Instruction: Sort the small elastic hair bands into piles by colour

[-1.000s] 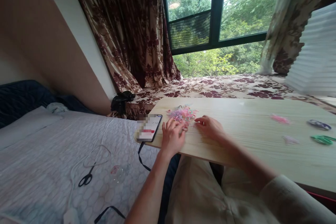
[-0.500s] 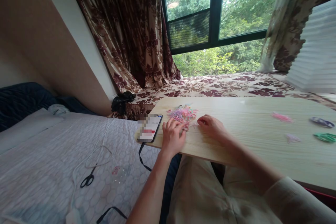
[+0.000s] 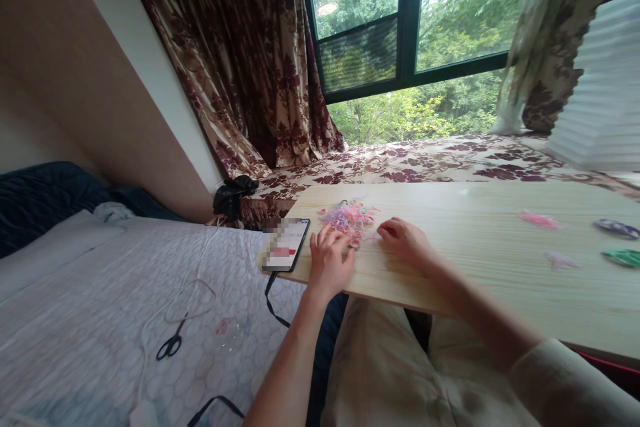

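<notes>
Black-handled scissors (image 3: 170,345): lie on the quilted bed cover (image 3: 95,293), at eight o'clock from the left hand (image 3: 331,259) (twelve being straight ahead), well apart.
Smartphone (image 3: 287,245): lies face up on the pale wooden tabletop (image 3: 475,287), at nine o'clock from the left hand, near; long axis from about half past six to half past twelve.
Left hand: rests palm down, fingers spread a little apart, fingertips appearing to touch the near edge of the pile of small elastic bands (image 3: 349,215).
Pile of small elastic bands: sits on the tabletop in mixed pinks, lilac and some green, at one o'clock from the left hand and ten o'clock from the right hand (image 3: 393,232); spreads too loosely for any clear long axis.
Nearer hand: left, right at the pile; right, just beside but apart.
Right hand: hovers or rests low by the tabletop, fingers curled together and pointing to nine o'clock; cannot tell if pinching a band.
Pink heap of bands (image 3: 540,219): lies at three o'clock from the right hand, well apart; long axis nearly nine to three.
Lavender cluster (image 3: 563,260): lies just past three, nearer the table's front edge.
Purple-and-white bunch (image 3: 617,228): lies farther out at three, long axis nearly nine to three.
Green bunch (image 3: 621,258): lies at six o'clock from the purple-and-white bunch, near.
</notes>
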